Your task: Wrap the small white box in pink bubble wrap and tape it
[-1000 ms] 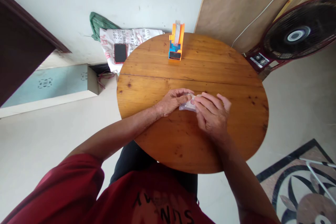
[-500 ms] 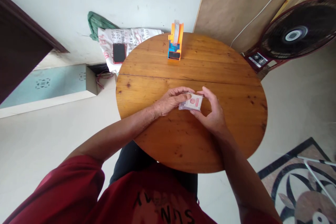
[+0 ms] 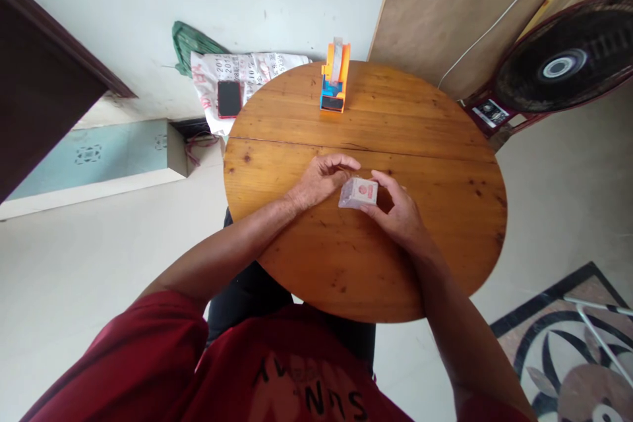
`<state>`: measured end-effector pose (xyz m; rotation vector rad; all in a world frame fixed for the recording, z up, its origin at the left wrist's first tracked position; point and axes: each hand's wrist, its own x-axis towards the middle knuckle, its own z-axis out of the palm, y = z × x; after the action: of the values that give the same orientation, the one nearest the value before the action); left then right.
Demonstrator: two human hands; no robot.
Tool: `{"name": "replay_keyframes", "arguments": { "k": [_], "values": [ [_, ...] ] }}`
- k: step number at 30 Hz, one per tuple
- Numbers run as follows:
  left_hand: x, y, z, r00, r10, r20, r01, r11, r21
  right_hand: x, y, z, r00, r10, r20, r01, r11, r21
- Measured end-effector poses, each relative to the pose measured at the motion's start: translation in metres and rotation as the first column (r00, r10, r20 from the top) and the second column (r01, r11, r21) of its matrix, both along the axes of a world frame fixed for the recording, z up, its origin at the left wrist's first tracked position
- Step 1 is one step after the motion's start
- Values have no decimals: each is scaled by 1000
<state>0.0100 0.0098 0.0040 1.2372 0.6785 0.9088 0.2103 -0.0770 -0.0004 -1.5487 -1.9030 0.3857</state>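
Observation:
A small pale box [image 3: 362, 191] with red print on its top and a greyish, shiny side is over the middle of the round wooden table [image 3: 316, 257]. My right hand [image 3: 398, 211] grips it from the right, thumb at the near edge and fingers at the far edge. At the box's far left corner is my left hand [image 3: 326, 178], its fingers stretched out and apart from the thumb. Whether the left thumb tip still touches the box I cannot tell.
An orange and blue tape dispenser [image 3: 335, 79] stands at the table's far edge. Beyond the left edge, a phone-like dark slab [image 3: 229, 99] lies on a white printed sack [image 3: 208, 76], near a green bag [image 3: 192, 46]. A large fan [image 3: 564, 66] stands at the right.
My left hand has lifted its fingers off the box and opened. The box has tilted so that its left side shows more, still in my right hand.

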Motion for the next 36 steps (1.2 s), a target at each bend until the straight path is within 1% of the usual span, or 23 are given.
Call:
{"name": "replay_keyframes", "arguments": {
  "k": [2, 3, 5, 6, 8, 10, 12, 13, 15, 19, 22, 25, 27, 32, 34, 36],
  "values": [
    [-1, 1, 0, 1000, -3, 3, 2, 1000, 18, 2, 1, -1, 1000, -1, 4, 1, 1000, -6],
    [-1, 1, 0, 1000, -7, -6, 7, 999, 46, 2, 2, -2, 1000, 1, 9, -1, 1000, -9],
    [-2, 1, 2, 999, -26, -40, 32, 986, 162, 3, 2, -2, 1000, 8, 19, -8, 1000, -15],
    [-2, 1, 3, 997, -38, -64, 52, 969, 241, 3, 2, -1, 1000, 11, 24, -11, 1000, -19],
    [-3, 0, 5, 991, -58, -123, 103, 909, 405, 2, 2, 1, 999, 14, 36, -12, 999, -42],
    [-2, -1, 4, 981, -55, -185, 148, 827, 542, 1, 1, 5, 999, 7, 47, -3, 997, -76],
    [-1, -1, 2, 974, -27, -227, 170, 750, 640, -1, 1, 7, 999, -3, 54, 8, 994, -105],
    [-1, -1, 0, 971, -13, -237, 173, 722, 669, -1, 0, 8, 999, -6, 54, 12, 994, -111],
    [1, -1, -4, 972, 4, -237, 168, 695, 700, -2, 0, 8, 999, -9, 52, 14, 994, -112],
    [3, 0, -12, 976, 55, -209, 117, 677, 727, -1, 0, 6, 999, 4, 44, 0, 995, -101],
    [4, 1, -15, 975, 96, -203, 93, 650, 754, 0, 1, 5, 998, 18, 54, -13, 995, -95],
    [5, 2, -16, 969, 138, -204, 77, 615, 785, 0, 2, 5, 997, 30, 66, -24, 995, -95],
    [5, 2, -16, 965, 160, -208, 71, 606, 792, 0, 1, 5, 997, 40, 70, -34, 995, -93],
    [5, 2, -15, 967, 153, -204, 77, 586, 806, 0, 2, 5, 995, 53, 79, -47, 996, -76],
    [5, 1, -15, 964, 167, -206, 80, 559, 826, 0, 2, 4, 995, 59, 79, -54, 996, -69],
    [4, 1, -14, 960, 191, -206, 83, 509, 857, 0, 3, 3, 995, 61, 78, -57, 996, -62]
  ]
}}
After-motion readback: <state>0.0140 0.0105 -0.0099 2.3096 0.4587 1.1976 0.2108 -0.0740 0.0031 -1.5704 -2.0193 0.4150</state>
